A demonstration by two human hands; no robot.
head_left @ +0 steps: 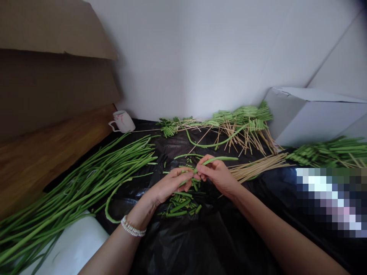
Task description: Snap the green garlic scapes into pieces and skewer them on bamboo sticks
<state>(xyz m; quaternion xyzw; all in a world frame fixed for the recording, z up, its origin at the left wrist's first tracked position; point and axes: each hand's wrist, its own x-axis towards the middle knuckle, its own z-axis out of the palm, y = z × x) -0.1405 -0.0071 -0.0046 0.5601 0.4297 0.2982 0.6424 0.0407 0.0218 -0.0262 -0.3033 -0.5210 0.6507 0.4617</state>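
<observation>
My left hand (173, 184), with a white beaded bracelet on its wrist, is closed on a green garlic scape. My right hand (216, 175) pinches the same garlic scape (225, 158) close beside the left fingers, and its free end sticks out to the right. The part between the fingertips is mostly hidden. Below both hands, short cut scape pieces (179, 208) lie on black plastic sheeting (197, 240). To the left spreads a heap of long scapes (111, 166). Bare wooden skewers (258, 168) lie just right of my right hand.
Skewered scape pieces (243, 114) are stacked along the white wall, with more skewered bundles (329, 151) at the right. A mug (124, 121) stands at the back left near a cardboard box (57, 80). A white box (301, 118) occupies the back right.
</observation>
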